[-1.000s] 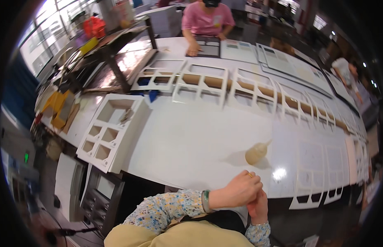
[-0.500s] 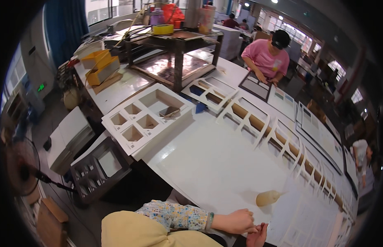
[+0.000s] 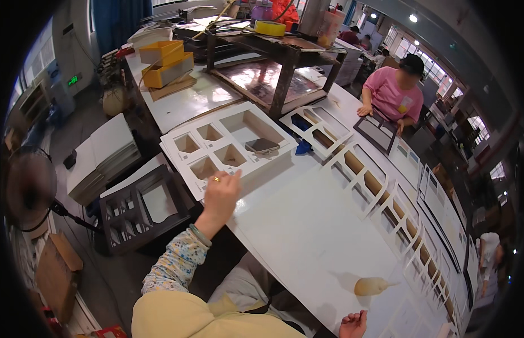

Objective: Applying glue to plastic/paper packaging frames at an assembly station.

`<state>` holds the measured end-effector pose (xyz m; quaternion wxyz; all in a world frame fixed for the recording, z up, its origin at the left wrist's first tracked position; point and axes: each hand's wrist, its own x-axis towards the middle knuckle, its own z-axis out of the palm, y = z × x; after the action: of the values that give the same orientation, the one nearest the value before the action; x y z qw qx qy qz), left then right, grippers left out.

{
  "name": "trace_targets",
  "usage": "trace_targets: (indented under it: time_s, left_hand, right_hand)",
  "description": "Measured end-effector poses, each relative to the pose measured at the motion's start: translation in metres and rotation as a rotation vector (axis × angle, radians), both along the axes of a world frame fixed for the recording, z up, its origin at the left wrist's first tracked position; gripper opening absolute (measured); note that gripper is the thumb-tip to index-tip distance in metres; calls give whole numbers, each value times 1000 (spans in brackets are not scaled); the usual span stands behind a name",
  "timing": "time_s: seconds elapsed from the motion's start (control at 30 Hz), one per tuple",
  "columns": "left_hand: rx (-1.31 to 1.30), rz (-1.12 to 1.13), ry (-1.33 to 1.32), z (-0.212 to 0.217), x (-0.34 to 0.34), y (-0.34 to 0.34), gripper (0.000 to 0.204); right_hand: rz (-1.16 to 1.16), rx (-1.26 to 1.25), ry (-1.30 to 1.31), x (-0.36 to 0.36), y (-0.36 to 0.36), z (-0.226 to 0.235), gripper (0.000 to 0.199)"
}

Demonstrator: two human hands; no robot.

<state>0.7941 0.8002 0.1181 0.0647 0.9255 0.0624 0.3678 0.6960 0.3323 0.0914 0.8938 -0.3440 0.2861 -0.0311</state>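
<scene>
My left hand point(image 3: 221, 194), with a ring on one finger, is at the near edge of a stack of white cut-out boards point(image 3: 252, 169). Its fingers are partly bent and slightly apart, with nothing visible in them. At the lower edge, my right hand point(image 3: 353, 325) stays beside the white table point(image 3: 296, 225), palm up, fingers curled in, and no object shows in it. A squeeze bottle point(image 3: 370, 287) of yellowish liquid lies on its side on the table near it. On top of the white stack rests a phone point(image 3: 262, 146).
White cut-out frames point(image 3: 380, 208) stand in a row along the table's right side. A dark compartment frame point(image 3: 144, 208) is at the left, below table height. A co-worker in pink point(image 3: 394, 93) handles a dark frame point(image 3: 375, 134) across the table. A dark rack point(image 3: 279, 79) stands behind.
My left hand has left my right hand and moved up and left to the white stack. My right hand stays low. The view has shifted; the co-worker's hands now hold the dark frame's sides.
</scene>
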Motion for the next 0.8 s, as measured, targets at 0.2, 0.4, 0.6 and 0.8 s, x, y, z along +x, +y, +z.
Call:
trace_targets:
  time_s: [0.2, 0.4, 0.6, 0.8]
  left_hand:
    - [-42, 277, 252, -17, 14, 13, 38]
    - [-78, 236, 177, -21, 15, 15, 25]
    - [-121, 241, 218, -22, 22, 15, 27]
    - [-70, 285, 281, -17, 16, 16, 23]
  right_hand:
    - [60, 7, -55, 8, -11, -27, 14]
    - [20, -78, 22, 10, 0, -19, 13]
    - [-74, -115, -1, 7, -12, -22, 11]
    - [-59, -287, -9, 8, -10, -22, 10]
